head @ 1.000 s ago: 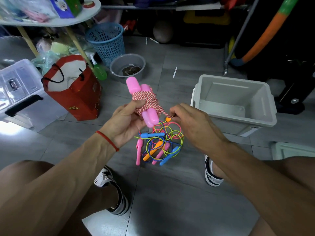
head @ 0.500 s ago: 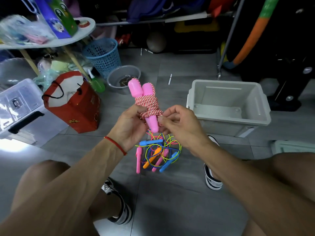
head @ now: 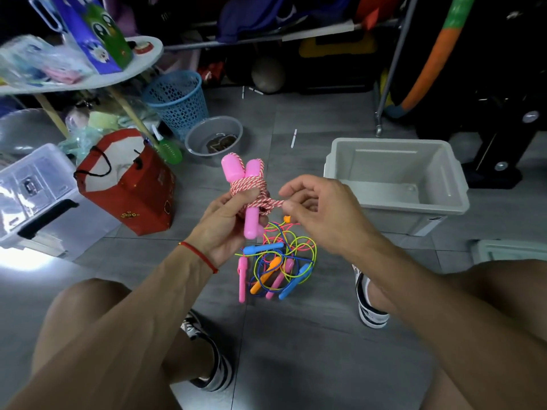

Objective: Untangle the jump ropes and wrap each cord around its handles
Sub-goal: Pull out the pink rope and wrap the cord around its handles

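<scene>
The right hand [head: 322,214] now pulls the cord end [head: 273,204] sideways, fingers pinching it; the left hand [head: 225,229] still grips the pink handles [head: 251,184], so the wrap tightens.

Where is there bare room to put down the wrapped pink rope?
Free: the grey bin looks empty inside; bare floor lies between the two shoes, below the tangled ropes. Crowded: the left side, around the red bag, blue basket and clear box.
</scene>
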